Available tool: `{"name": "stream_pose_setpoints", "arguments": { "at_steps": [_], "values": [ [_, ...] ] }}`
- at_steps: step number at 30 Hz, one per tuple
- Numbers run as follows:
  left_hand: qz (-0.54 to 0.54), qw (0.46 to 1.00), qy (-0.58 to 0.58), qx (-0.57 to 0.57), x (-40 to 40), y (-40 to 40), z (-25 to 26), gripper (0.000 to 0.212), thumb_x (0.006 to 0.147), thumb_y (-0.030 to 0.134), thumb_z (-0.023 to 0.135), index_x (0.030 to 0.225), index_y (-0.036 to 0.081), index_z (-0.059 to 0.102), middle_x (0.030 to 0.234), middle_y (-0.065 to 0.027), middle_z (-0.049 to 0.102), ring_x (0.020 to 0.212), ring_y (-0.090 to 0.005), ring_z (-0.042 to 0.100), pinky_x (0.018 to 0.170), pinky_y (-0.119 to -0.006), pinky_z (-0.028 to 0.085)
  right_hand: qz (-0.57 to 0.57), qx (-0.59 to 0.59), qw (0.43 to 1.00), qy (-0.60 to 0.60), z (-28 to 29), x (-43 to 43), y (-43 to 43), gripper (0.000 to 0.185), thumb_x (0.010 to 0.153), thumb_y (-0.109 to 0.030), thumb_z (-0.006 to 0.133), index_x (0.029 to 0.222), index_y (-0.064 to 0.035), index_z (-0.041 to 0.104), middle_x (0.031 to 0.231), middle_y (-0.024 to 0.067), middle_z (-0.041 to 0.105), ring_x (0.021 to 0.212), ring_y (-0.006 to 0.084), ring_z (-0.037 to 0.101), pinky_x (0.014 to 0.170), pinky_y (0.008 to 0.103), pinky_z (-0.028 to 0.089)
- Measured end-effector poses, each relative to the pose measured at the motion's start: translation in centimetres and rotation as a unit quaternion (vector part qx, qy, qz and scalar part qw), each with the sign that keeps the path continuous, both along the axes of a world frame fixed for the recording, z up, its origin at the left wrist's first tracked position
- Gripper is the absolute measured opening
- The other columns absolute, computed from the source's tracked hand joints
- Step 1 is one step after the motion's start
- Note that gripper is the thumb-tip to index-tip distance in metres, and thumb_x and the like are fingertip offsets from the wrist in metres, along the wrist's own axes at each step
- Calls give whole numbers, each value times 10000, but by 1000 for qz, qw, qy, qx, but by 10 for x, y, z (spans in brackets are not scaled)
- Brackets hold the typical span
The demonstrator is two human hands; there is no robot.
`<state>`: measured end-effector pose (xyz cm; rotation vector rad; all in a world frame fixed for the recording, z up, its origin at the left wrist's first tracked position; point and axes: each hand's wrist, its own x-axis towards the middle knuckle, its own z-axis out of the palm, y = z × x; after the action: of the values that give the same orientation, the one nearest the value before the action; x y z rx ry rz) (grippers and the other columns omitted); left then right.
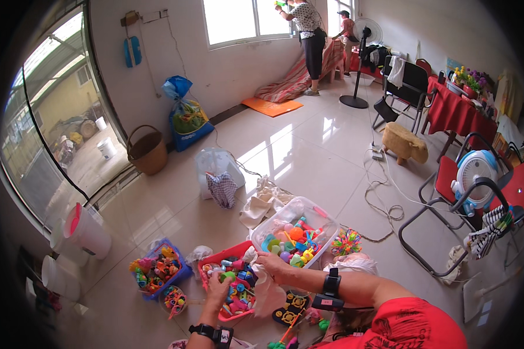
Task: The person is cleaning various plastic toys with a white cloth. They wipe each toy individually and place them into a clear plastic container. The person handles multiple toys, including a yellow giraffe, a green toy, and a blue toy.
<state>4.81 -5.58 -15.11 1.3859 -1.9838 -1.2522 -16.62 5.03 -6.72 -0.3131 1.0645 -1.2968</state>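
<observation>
My left hand (218,289) is over the red plastic basket (220,252), with its fingers on a small green plastic toy (228,276). The basket is full of mixed toy pieces. A white cloth (268,292) hangs from the fingers of my right hand (274,267) along the basket's right side. Beyond that hand stands a clear plastic bin (281,213) holding colourful balls, an orange ball (296,233) and blue toy scissors (311,242) among them. Both wrists wear black straps with small devices.
A blue basket of toys (184,271) and a small round tub (166,306) stand left. A colourful expanding ball (346,242) lies right, near cables (367,196) and a chair with a fan (476,174). Two people (308,22) are by the windows.
</observation>
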Motion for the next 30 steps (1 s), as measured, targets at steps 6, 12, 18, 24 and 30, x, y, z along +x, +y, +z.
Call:
{"name": "stream_pose_setpoints", "arguments": {
  "at_steps": [6, 12, 18, 24, 30],
  "values": [
    [55, 989, -132, -26, 2, -9, -43, 474, 750, 331, 704, 1110, 32, 624, 1014, -182, 680, 935, -282, 665, 808, -380, 519, 21, -42, 997, 67, -7, 2, 4, 233, 892, -72, 525, 1101, -58, 627, 900, 6, 626, 775, 113, 590, 665, 265, 491],
    [92, 980, -174, -26, -8, -10, -55, 529, 817, 424, 672, 1154, 18, 637, 1088, -196, 674, 1005, -289, 656, 859, -371, 506, 5, -103, 985, 136, 5, -10, 8, 238, 898, -96, 505, 1094, -24, 620, 927, 14, 620, 837, 109, 567, 729, 268, 471],
    [-180, 956, -72, 222, -17, 11, 41, 473, 902, 433, 615, 1125, 17, 644, 955, -59, 662, 886, -133, 632, 757, -278, 503, -25, -146, 976, 157, 27, -16, 18, 255, 900, -78, 492, 1128, -29, 596, 954, 10, 615, 850, 90, 559, 756, 234, 458],
    [-523, 773, -358, 24, 31, 115, 163, 537, 887, 496, 593, 1183, 50, 630, 992, -147, 680, 874, -341, 633, 869, -438, 490, -28, -213, 955, 206, 85, -27, 40, 199, 922, -96, 460, 1074, -41, 577, 803, -33, 506, 759, 70, 475, 678, 243, 428],
    [-467, 744, -320, -356, 98, 193, 127, 167, 840, 245, 555, 755, 131, 642, 823, -91, 604, 838, -286, 579, 801, -432, 434, -72, -287, 876, 381, 117, -72, 79, 313, 851, -24, 426, 1121, -14, 582, 830, -25, 511, 786, 62, 480, 700, 226, 445]
  ]
}}
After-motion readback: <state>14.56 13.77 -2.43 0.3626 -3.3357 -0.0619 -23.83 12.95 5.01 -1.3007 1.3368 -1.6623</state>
